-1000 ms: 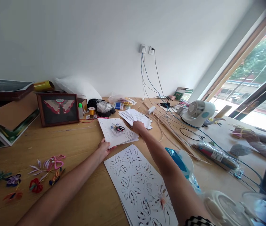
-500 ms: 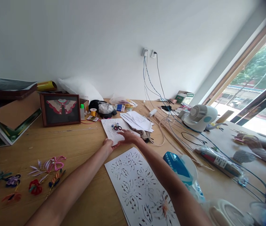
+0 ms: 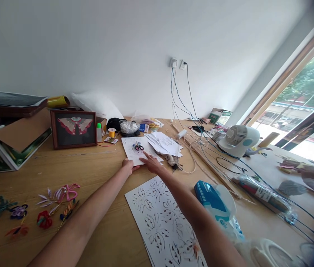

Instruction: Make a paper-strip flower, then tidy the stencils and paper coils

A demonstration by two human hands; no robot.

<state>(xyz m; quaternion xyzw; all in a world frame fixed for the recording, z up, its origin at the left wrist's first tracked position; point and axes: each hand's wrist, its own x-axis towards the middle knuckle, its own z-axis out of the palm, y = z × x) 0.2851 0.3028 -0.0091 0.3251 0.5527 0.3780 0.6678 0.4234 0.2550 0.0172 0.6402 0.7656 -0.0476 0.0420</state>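
Note:
My left hand (image 3: 128,165) grips the near left corner of a small stack of white printed sheets (image 3: 139,152) on the wooden table (image 3: 98,174). My right hand (image 3: 151,162) lies flat on the stack's near right edge, fingers stretched out. Small scissors (image 3: 138,147) with coloured handles rest on top of the sheets. A second fan of white papers (image 3: 164,143) lies just right of the stack. Nearer to me lies a large white sheet with cut-out leaf patterns (image 3: 161,218).
A framed picture (image 3: 74,128), stacked books (image 3: 15,137) and coloured flower ornaments (image 3: 59,196) are on the left. A white fan (image 3: 238,139), blue cables (image 3: 209,148), a blue-and-white pack (image 3: 215,196) and another person's hands (image 3: 312,178) are on the right.
My right hand pulled back from the far papers and came down flat on the near stack. The left hand kept its hold on the stack's corner.

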